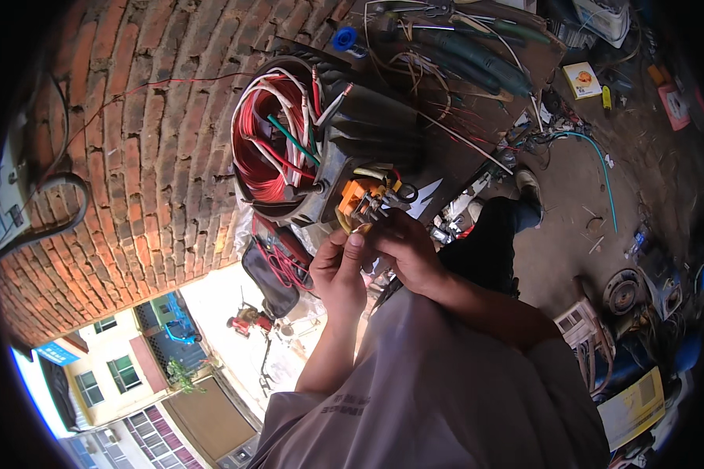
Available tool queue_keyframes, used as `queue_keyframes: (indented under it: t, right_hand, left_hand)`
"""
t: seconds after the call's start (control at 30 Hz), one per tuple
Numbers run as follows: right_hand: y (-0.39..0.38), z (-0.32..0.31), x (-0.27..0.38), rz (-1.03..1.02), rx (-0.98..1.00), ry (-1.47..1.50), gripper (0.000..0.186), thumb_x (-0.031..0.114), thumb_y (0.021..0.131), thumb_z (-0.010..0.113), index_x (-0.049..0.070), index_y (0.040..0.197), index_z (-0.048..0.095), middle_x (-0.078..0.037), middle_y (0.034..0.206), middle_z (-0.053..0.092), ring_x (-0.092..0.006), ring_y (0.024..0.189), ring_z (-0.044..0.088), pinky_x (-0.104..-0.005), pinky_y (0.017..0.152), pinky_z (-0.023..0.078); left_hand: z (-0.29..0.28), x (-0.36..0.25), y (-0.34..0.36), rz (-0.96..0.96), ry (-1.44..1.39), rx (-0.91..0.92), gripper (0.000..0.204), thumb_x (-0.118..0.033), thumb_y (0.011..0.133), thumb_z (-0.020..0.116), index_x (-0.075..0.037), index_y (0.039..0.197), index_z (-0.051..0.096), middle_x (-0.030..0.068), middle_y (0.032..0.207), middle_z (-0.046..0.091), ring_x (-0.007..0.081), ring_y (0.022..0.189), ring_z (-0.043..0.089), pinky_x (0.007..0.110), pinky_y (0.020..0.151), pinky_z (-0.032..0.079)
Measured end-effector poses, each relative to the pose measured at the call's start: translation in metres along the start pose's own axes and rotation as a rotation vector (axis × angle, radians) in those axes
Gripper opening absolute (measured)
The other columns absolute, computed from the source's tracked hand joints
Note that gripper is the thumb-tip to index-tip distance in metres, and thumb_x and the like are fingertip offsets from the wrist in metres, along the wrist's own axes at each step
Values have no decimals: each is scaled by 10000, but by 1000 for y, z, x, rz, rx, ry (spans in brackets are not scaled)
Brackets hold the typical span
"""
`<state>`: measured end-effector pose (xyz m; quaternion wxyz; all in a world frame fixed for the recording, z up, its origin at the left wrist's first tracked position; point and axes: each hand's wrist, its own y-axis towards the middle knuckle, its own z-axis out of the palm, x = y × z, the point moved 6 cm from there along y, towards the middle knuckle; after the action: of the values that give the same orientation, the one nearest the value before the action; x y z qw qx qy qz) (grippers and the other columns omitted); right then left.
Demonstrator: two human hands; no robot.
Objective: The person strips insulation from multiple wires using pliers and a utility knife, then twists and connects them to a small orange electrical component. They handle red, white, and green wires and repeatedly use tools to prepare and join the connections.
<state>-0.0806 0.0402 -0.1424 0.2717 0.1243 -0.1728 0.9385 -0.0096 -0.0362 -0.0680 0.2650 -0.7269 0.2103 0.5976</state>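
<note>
An electric motor housing (364, 129) with dark cooling fins lies in front of me. Its round end is open, and red windings (250, 156) with thick white sleeved leads (293, 86) fill it. On its near side, an orange terminal block (357, 191) with metal studs sits in the connection box. My left hand (341, 266) pinches a thin yellowish lead (344, 220) just below that block. Close beside it, my right hand (405, 248) has its fingers closed near the studs. What the right fingertips grip is hidden.
A brick wall (156, 125) rises at the left. Tools and cables (461, 59) lie at the back. Beyond my right arm are a yellow-and-white box (582, 80), a teal wire (605, 164) and a round metal part (623, 291). A dark bag (267, 273) stands left of my hands.
</note>
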Motion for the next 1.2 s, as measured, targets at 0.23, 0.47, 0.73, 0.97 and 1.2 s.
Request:
queue_keyframes:
  t: [0.23,0.47,0.73,0.97,1.2]
  right_hand:
    - [11,-3,-25,190,166,67,166,149,977,685,-13,1014,695,-35,858,655,-120,760,594,-297,694,463]
    - [10,4,-45,445,405,753,172,187,1025,571,37,1025,655,-23,847,611,-135,744,568,-306,710,445]
    - [6,-19,-25,-101,11,-158,155,117,1051,584,26,1113,693,-2,956,690,-67,834,606,-269,759,496]
    - [-14,0,3,-333,-22,-478,232,204,1094,574,-6,1123,667,-20,876,657,-72,780,575,-260,702,481]
    - [-5,8,21,-229,108,-743,213,157,1084,512,-21,1048,624,-97,791,698,-149,709,659,-338,626,506]
  left_hand:
    - [-6,-5,6,-118,24,45,222,-175,1052,650,37,1053,717,-14,679,581,35,489,386,217,454,260]
    - [7,-13,3,-201,-133,5,207,-157,1044,653,42,1054,710,1,705,604,38,540,441,223,472,294]
    - [-9,-4,5,-173,-65,143,159,-109,1040,647,39,1085,680,-6,752,597,60,546,422,226,502,307]
    - [-4,4,11,-138,-112,114,107,-52,1024,648,15,1104,673,7,882,681,54,656,542,208,579,424]
    - [-5,13,17,-215,-12,147,140,-127,1029,689,10,1044,718,8,806,682,45,641,535,211,578,423]
